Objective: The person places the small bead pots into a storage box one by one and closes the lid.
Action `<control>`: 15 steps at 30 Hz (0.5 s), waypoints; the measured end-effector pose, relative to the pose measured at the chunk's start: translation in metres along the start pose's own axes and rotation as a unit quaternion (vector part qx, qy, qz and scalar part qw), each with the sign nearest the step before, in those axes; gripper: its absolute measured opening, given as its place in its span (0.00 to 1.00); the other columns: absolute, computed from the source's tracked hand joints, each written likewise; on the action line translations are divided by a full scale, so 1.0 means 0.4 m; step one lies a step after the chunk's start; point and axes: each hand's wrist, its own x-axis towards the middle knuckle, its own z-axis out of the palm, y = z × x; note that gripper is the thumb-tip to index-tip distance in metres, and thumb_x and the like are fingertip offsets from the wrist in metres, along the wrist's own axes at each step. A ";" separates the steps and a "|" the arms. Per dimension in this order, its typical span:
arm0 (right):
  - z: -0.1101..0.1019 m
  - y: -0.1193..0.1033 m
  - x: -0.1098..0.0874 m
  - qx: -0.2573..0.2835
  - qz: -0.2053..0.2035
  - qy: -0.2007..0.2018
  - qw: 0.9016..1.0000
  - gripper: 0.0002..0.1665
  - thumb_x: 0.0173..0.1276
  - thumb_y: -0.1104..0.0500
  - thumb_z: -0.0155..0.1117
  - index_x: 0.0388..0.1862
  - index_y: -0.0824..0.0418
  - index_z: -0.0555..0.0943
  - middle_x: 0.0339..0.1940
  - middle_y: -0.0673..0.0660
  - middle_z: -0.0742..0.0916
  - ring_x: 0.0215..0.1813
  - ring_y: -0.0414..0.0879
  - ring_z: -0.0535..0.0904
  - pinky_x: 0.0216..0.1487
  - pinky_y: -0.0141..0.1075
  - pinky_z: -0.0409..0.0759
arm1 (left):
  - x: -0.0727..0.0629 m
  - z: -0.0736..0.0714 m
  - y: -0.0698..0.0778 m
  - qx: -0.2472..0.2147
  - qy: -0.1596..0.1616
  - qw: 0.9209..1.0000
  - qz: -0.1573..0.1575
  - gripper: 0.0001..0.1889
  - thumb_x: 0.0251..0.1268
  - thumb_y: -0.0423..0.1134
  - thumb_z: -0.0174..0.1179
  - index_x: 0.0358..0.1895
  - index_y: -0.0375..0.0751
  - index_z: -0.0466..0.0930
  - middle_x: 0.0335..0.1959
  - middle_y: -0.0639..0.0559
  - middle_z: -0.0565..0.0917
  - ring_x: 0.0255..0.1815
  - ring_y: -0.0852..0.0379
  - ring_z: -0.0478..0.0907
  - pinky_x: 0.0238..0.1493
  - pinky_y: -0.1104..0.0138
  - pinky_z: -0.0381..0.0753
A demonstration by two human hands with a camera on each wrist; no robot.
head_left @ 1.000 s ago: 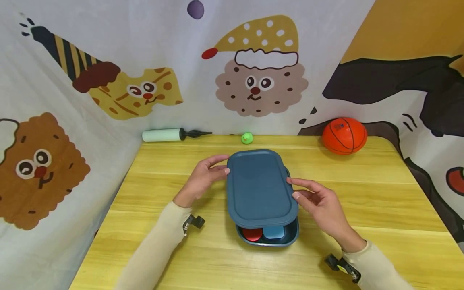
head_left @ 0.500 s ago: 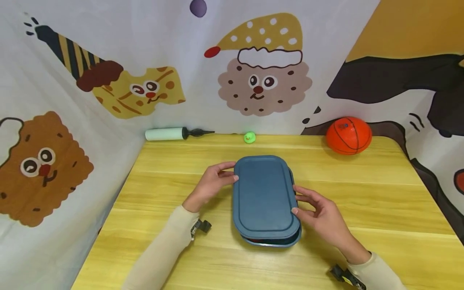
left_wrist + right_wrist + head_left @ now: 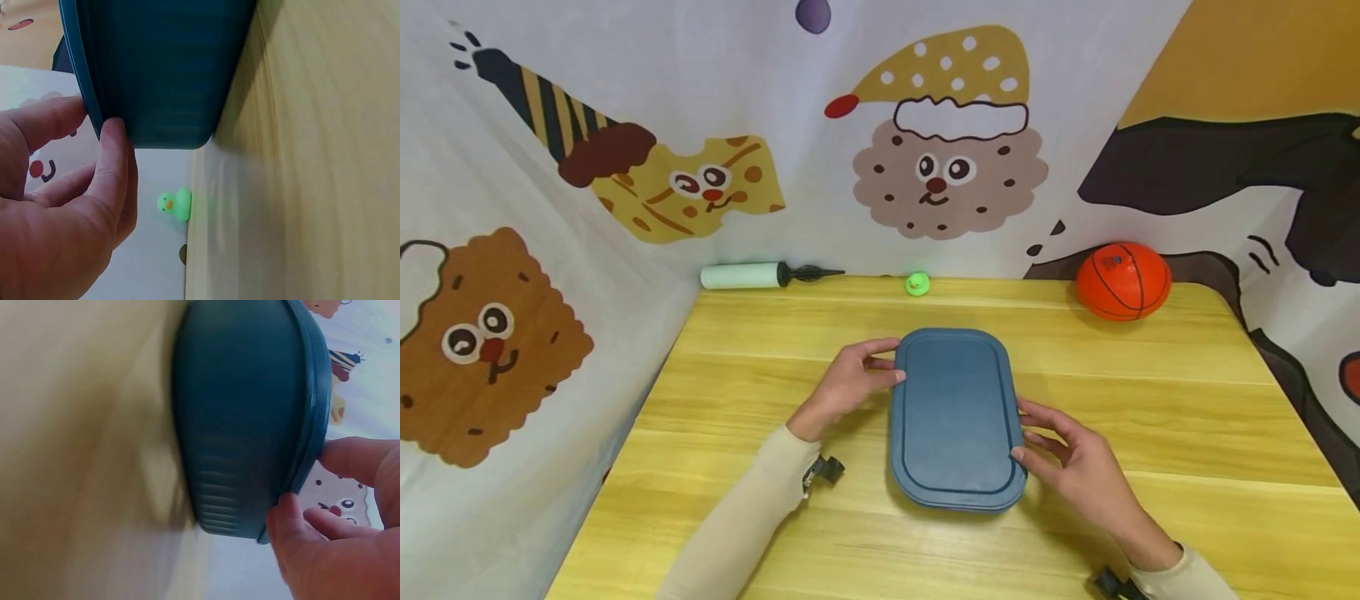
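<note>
A blue rectangular lid sits over a storage box of the same colour. The wrist views show the box's side wall and its ribbed side; whatever is inside is hidden. My left hand pinches the lid's rim at the far left, thumb on top and fingers beneath the edge. On the near right side, my right hand grips the rim in the same way. All round, the lid's outline lines up closely with the box; whether it is pressed down fully I cannot tell.
Along the back edge of the wooden table lie a pale green hand pump, a small green rubber duck and an orange toy basketball. A cartoon-printed cloth hangs behind.
The lid has come down and shifted toward me and right, covering the box's near end, where red and light-blue things showed before. Both hands moved along with it.
</note>
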 end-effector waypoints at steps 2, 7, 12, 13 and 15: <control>0.002 0.005 -0.005 0.008 0.000 -0.002 1.000 0.36 0.67 0.70 0.75 0.74 0.62 0.77 0.69 0.64 0.83 0.63 0.31 0.82 0.59 0.28 0.85 | -0.002 0.002 0.002 0.002 -0.002 1.000 -0.004 0.30 0.69 0.39 0.72 0.73 0.51 0.78 0.68 0.49 0.83 0.61 0.51 0.83 0.57 0.54 0.87; 0.004 0.018 -0.011 0.023 -0.010 -0.018 1.000 0.36 0.66 0.71 0.75 0.73 0.65 0.76 0.70 0.63 0.80 0.62 0.34 0.82 0.58 0.29 0.86 | -0.006 0.005 -0.003 0.007 -0.001 1.000 -0.002 0.29 0.69 0.39 0.73 0.73 0.52 0.79 0.66 0.48 0.84 0.59 0.52 0.84 0.55 0.57 0.88; 0.000 0.029 -0.010 0.027 -0.014 -0.033 0.999 0.36 0.67 0.71 0.74 0.73 0.67 0.76 0.73 0.63 0.78 0.62 0.34 0.81 0.57 0.28 0.86 | -0.009 0.006 -0.008 0.011 -0.005 1.000 0.005 0.29 0.70 0.39 0.72 0.73 0.53 0.78 0.66 0.51 0.84 0.58 0.53 0.84 0.52 0.61 0.87; -0.001 0.031 -0.010 0.030 -0.013 -0.034 0.999 0.36 0.67 0.71 0.74 0.74 0.67 0.76 0.73 0.63 0.78 0.62 0.34 0.81 0.57 0.29 0.86 | -0.009 0.006 -0.009 0.011 -0.007 1.000 0.007 0.29 0.70 0.39 0.72 0.74 0.54 0.78 0.66 0.51 0.84 0.58 0.53 0.84 0.52 0.61 0.88; -0.001 0.034 -0.010 0.036 -0.010 -0.037 0.999 0.36 0.68 0.70 0.74 0.74 0.67 0.75 0.74 0.64 0.77 0.63 0.34 0.81 0.57 0.29 0.86 | -0.007 0.005 -0.012 0.011 -0.010 1.000 0.010 0.29 0.71 0.39 0.72 0.74 0.54 0.77 0.64 0.49 0.85 0.57 0.52 0.84 0.53 0.58 0.88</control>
